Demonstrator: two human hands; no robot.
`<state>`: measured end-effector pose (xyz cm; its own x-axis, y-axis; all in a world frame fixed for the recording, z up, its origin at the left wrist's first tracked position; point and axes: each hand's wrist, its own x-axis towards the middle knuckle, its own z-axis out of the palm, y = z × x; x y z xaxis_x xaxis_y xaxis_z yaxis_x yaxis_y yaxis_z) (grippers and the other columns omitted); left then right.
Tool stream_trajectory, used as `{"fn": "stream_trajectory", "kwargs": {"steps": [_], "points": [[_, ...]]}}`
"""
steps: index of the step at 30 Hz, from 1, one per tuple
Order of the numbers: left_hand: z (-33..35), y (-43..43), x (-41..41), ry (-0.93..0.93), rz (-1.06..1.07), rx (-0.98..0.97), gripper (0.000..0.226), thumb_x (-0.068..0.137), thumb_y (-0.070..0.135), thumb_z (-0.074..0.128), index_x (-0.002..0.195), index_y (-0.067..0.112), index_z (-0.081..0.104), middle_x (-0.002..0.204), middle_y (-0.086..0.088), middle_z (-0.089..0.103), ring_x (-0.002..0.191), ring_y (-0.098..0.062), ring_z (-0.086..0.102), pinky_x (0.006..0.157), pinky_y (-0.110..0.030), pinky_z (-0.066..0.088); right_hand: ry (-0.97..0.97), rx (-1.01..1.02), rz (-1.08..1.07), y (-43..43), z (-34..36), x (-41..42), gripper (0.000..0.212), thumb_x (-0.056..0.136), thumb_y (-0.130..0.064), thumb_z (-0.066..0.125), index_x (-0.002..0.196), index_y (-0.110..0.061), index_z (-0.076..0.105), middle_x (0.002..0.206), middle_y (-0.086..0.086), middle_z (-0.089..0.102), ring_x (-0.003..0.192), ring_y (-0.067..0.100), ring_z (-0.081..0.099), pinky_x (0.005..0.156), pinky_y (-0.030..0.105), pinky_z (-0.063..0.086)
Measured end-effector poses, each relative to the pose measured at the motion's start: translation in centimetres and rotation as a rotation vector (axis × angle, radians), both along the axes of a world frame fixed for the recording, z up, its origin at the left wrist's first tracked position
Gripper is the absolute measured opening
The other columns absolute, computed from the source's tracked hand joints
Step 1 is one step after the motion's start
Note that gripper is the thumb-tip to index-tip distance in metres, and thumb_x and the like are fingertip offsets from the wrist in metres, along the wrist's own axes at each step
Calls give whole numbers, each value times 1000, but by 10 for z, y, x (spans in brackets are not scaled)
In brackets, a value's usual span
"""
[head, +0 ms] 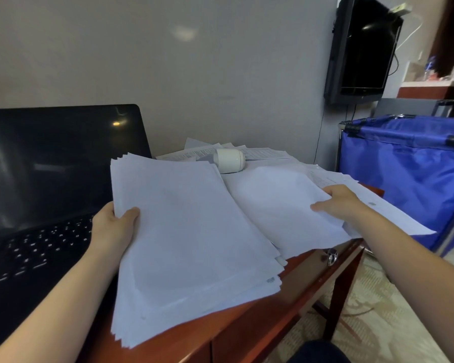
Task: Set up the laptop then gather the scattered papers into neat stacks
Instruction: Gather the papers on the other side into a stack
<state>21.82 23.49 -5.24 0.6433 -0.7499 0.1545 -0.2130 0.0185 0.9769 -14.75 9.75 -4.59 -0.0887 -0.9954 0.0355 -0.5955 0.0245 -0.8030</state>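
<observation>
In the head view, the laptop [50, 179] stands open at the left of the wooden desk [247, 323], its screen dark, so the first part of the task looks done, though the view does not show whether it is powered on. The left hand [113, 226] grips the left edge of a thick stack of papers [189, 244], thumb on top and fingers hidden beneath; the stack's edges are fanned, not yet squared. The right hand [336, 203] lies on the loose sheets [281, 205] just right of the stack, fingers close together on the top sheet; whether the thumb pinches them from below I cannot tell. More printed pages [262, 153] lie scattered at the back under a white jar [230, 159] tipped on its side. Gathering seems roughly half done: those sheets and the final tidying remain.
</observation>
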Motion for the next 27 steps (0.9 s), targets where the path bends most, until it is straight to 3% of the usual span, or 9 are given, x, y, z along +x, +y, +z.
{"fn": "stream_trajectory", "kwargs": {"steps": [3, 7, 12, 16, 19, 21, 24, 27], "points": [[-1, -1, 1, -11, 3, 7, 13, 92, 13, 52, 104, 15, 54, 101, -5, 58, 89, -26, 57, 77, -36, 43, 239, -66, 29, 0, 2, -1, 14, 81, -11, 67, 93, -12, 61, 102, 11, 61, 91, 28, 55, 73, 31, 42], [-1, -1, 0, -15, 12, 20, 19, 93, 13, 51, 111, 11, 56, 103, -6, 59, 90, -27, 57, 78, -37, 43, 455, -95, 6, 4, 1, -1, 27, 83, -16, 64, 108, -7, 61, 111, 12, 60, 92, 26, 49, 73, 29, 37], [-2, -2, 0, -16, 23, 39, 25, 93, 12, 52, 116, 6, 56, 103, -7, 58, 92, -28, 57, 79, -38, 44, 362, -31, 83, 9, -1, 1, 32, 81, -16, 68, 111, -5, 61, 109, 10, 59, 92, 23, 48, 74, 27, 36], [-3, -2, 0, -12, 21, 41, 24, 93, 12, 52, 116, 7, 56, 104, -8, 58, 92, -28, 56, 79, -38, 44, 412, 46, 51, 12, -7, -1, 52, 79, -27, 71, 124, -10, 52, 125, 9, 54, 113, 28, 49, 83, 31, 41], [-3, -2, 0, -17, 25, 43, 26, 93, 13, 52, 118, 7, 56, 105, -8, 58, 93, -28, 57, 80, -38, 44, 369, 156, 36, 15, -5, 1, 58, 78, -27, 73, 124, -7, 46, 122, 9, 49, 106, 25, 47, 60, 27, 41], [-3, -2, 0, -15, 24, 44, 26, 93, 13, 52, 118, 7, 55, 106, -8, 58, 92, -28, 56, 80, -38, 44, 238, 186, 31, 16, -3, 6, 53, 77, -18, 74, 120, -4, 48, 115, 10, 52, 99, 26, 50, 55, 27, 42], [-2, -2, 1, -20, 27, 43, 27, 93, 13, 52, 119, 5, 55, 105, -8, 57, 92, -28, 55, 80, -38, 43, 203, 107, 5, 13, -3, 10, 49, 75, -14, 72, 119, -5, 53, 117, 12, 57, 106, 31, 55, 82, 36, 51], [-1, -2, 5, -17, 39, 40, 28, 93, 14, 52, 120, 5, 55, 107, -9, 58, 92, -28, 55, 81, -39, 43, 121, 66, 31, 14, -4, 10, 40, 80, -7, 64, 119, -8, 57, 116, 11, 58, 106, 30, 55, 85, 33, 48]]}}
